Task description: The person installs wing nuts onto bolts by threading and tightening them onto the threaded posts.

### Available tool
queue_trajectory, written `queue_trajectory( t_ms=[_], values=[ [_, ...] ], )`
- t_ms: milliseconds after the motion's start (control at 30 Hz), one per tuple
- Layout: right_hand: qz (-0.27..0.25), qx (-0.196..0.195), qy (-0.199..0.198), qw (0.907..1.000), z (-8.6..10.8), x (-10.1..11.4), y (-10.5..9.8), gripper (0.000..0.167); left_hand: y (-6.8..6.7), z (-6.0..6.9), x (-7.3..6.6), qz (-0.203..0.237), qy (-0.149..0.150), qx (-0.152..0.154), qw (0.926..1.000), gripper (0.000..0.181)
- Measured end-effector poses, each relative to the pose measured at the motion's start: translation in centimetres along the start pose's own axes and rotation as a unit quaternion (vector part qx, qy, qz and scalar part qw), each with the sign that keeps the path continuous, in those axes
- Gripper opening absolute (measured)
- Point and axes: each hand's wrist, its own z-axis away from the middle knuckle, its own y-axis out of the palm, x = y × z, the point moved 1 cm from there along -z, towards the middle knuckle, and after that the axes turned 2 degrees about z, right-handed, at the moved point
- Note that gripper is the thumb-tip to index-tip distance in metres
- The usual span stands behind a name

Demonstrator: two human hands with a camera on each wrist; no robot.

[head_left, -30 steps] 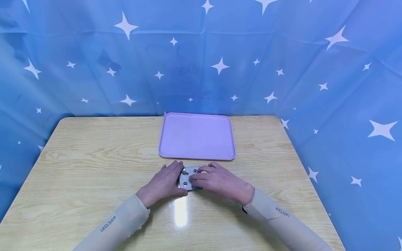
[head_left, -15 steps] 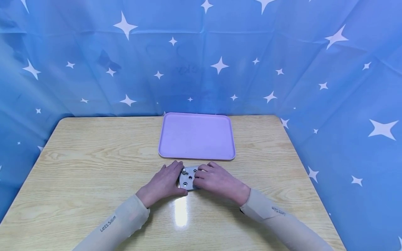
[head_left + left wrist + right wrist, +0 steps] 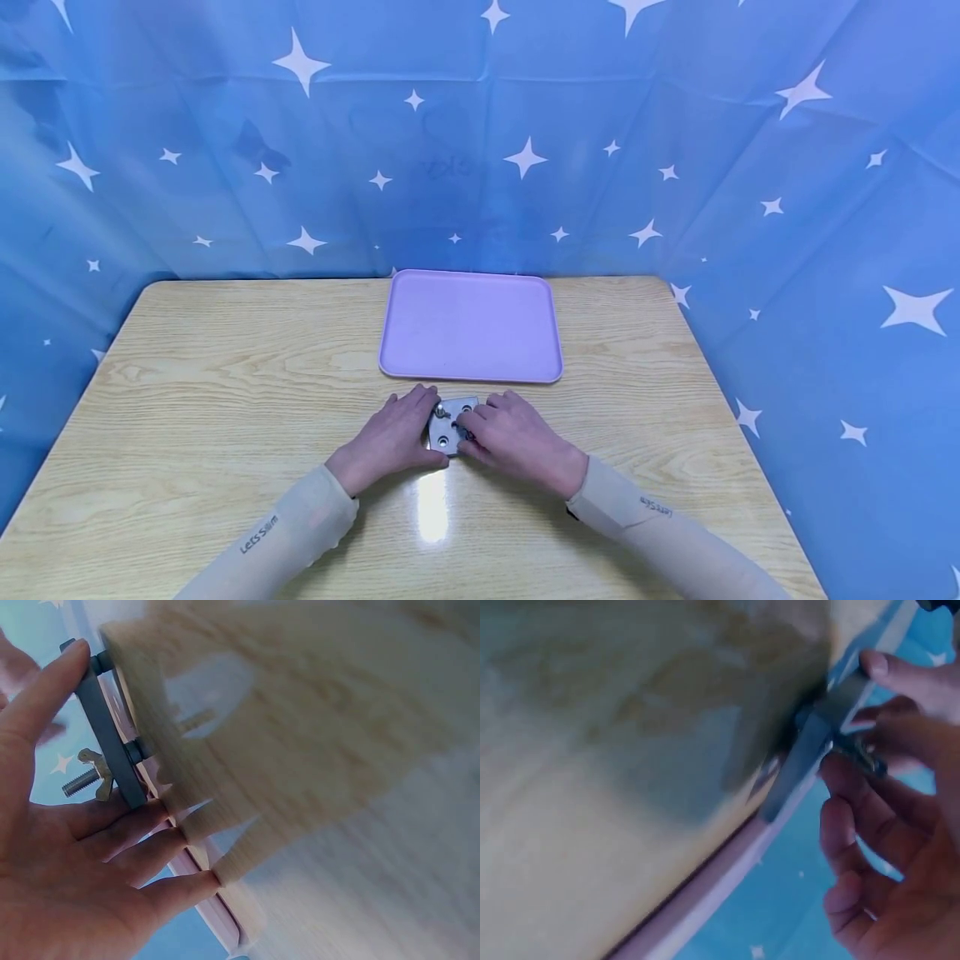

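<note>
A grey metal plate (image 3: pixel 452 421) with several holes lies on the table between both hands; the left wrist view shows dark short posts under it. My left hand (image 3: pixel 393 442) holds the plate, thumb at its near edge and fingers along its left side. Close to those fingers a brass-coloured wing nut (image 3: pixel 97 774) sits on an upright threaded bolt (image 3: pixel 79 782). My right hand (image 3: pixel 517 437) is over the plate's right half, thumb and fingertips pinching a small dark wing nut (image 3: pixel 861 754), partly hidden and blurred.
A purple tray (image 3: pixel 471 325) lies flat beyond the hands, near the back edge of the wooden table (image 3: pixel 247 367). A blue curtain with white stars (image 3: pixel 480 133) hangs behind and to the right.
My right hand has shifted slightly left and its fingers have turned from spread over the plate to pinching near its right side. The left hand and plate stay put.
</note>
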Motion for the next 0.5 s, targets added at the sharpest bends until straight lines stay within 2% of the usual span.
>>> queue_trajectory(
  t_ms=[133,300,500],
  values=[
    [-0.022,0.040,-0.041,0.9981,0.2,-0.9,-1.3,0.037,0.0,0.0,0.0,-0.002,0.006,-0.001,1.0000,0.093],
    [-0.005,0.059,-0.114,0.9917,0.7,-1.4,-1.8,0.033,-0.1,0.0,-0.1,-0.001,0.009,-0.004,1.0000,0.092],
    [0.026,0.072,-0.127,0.9890,0.8,-1.4,-1.4,0.027,0.0,0.0,-0.1,-0.003,0.004,-0.002,1.0000,0.091]
  ],
)
